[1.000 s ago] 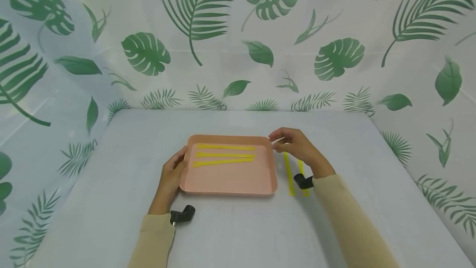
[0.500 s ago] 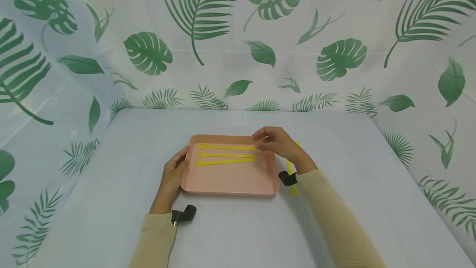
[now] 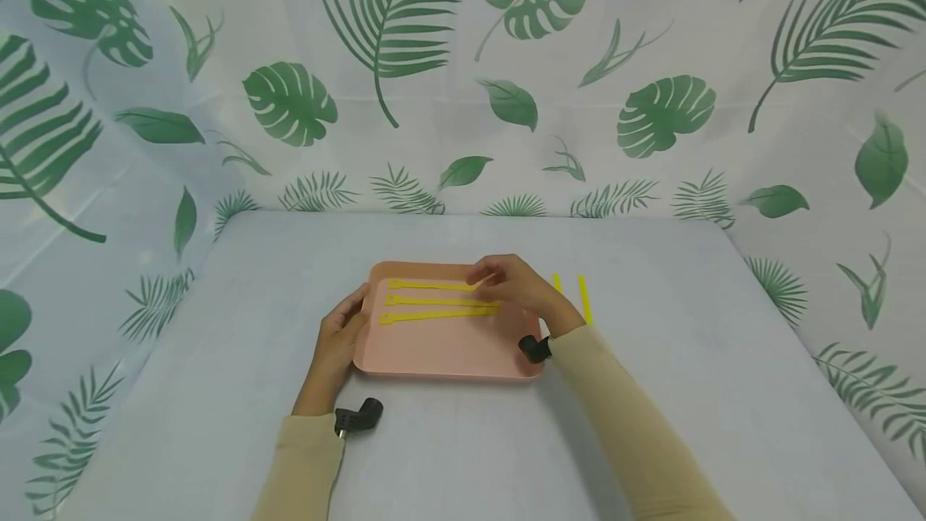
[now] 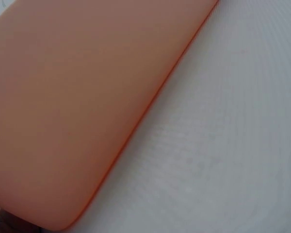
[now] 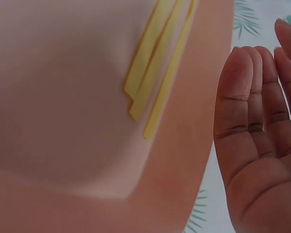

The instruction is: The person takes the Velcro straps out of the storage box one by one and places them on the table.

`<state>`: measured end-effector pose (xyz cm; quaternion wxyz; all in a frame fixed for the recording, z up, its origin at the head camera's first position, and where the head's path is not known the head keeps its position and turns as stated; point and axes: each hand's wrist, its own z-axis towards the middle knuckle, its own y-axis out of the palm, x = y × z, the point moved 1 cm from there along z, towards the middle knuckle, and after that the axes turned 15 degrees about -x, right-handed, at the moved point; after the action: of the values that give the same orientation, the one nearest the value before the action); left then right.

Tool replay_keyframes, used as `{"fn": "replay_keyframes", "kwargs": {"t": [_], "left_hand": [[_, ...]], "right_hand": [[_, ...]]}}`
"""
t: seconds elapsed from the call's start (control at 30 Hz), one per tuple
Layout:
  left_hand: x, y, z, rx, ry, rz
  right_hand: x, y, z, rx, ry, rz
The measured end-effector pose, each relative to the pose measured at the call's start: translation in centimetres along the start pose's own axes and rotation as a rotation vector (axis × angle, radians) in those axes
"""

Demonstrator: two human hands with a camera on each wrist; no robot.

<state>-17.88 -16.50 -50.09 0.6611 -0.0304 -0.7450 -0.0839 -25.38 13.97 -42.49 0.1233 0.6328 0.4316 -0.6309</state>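
A pink rectangular tray [image 3: 441, 348] lies on the white table. My left hand [image 3: 340, 336] grips its left edge; in the left wrist view only dark fingers [image 4: 12, 222] show past the rim. Inside, 3 flat yellow strips [image 3: 428, 301], each with a wider end at the left, lie side by side across the upper half. My right hand [image 3: 517, 284] hovers over the tray's upper right part and covers some strip ends. Seen from the right wrist, its fingers [image 5: 235, 116] are nearly straight, with nothing held. Whether it touches a strip in the head view cannot be told.
Two more yellow strips, a left one [image 3: 556, 281] and a right one [image 3: 584, 296], lie on the table right of the tray, partly behind my right forearm. A leaf-patterned white sheet [image 3: 434, 135] hangs behind and at both sides.
My right hand has moved left from beside the tray's right edge to above the strips inside it. The left hand keeps its place on the tray. The strips have not visibly moved.
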Motion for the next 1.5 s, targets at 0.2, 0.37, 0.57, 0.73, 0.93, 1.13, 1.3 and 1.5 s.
{"fn": "replay_keyframes", "kwargs": {"t": [0.2, 0.37, 0.57, 0.73, 0.93, 1.13, 1.3, 1.5], "left_hand": [[-0.1, -0.2, 0.1, -0.009, 0.014, 0.003], [-0.2, -0.3, 0.1, -0.008, 0.010, 0.016], [-0.3, -0.4, 0.2, -0.012, 0.022, 0.021], [-0.3, -0.4, 0.3, -0.011, 0.020, 0.019], [-0.2, -0.3, 0.3, -0.004, 0.028, 0.026], [-0.3, -0.4, 0.3, -0.005, 0.031, 0.026], [-0.3, -0.4, 0.4, -0.007, 0.037, 0.028], [-0.2, -0.4, 0.3, -0.008, 0.042, 0.045]], "right_hand": [[0.5, 1.0, 1.1, -0.004, 0.135, -0.017], [0.9, 1.9, 1.9, -0.040, 0.130, 0.012], [1.0, 2.6, 2.9, -0.059, 0.103, -0.057], [1.0, 3.0, 3.2, -0.070, 0.104, -0.066], [1.5, 3.3, 3.6, -0.057, 0.090, -0.089], [1.6, 3.5, 3.8, -0.053, 0.081, -0.104], [1.7, 3.5, 3.9, -0.055, 0.093, -0.132], [1.3, 3.4, 3.6, -0.102, 0.134, -0.201]]}}
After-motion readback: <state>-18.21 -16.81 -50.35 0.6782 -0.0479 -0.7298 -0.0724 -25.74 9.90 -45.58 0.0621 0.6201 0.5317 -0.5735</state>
